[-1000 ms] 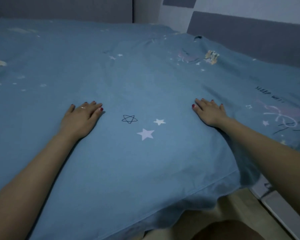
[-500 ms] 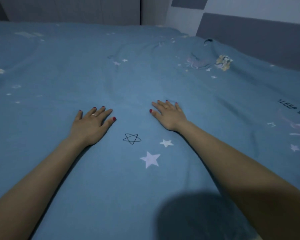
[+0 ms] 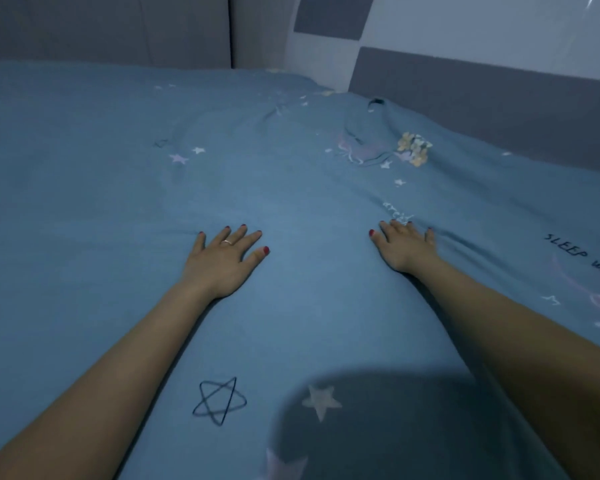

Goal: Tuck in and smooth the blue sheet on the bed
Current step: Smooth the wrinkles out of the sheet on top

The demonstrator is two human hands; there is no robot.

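Observation:
The blue sheet [image 3: 309,306], printed with stars and the words "SLEEP WELL", covers the whole bed. My left hand [image 3: 222,261] lies flat on it, palm down, fingers spread, a ring on one finger. My right hand [image 3: 404,245] presses flat on the sheet to the right, fingers straight. Both arms reach far out over the bed. Small creases run from each hand's fingertips. A bunched ridge of wrinkled fabric [image 3: 371,140] sits at the far right, beyond my right hand.
A grey padded headboard [image 3: 482,98] runs along the right side of the bed, with another grey panel [image 3: 118,29] along the far edge. A white wall [image 3: 482,19] rises behind. A dark shadow [image 3: 378,427] falls on the near sheet.
Both hands have slid farther across the sheet away from me, past the printed stars. My right hand first swept in toward the left, then out again. The view has leaned forward.

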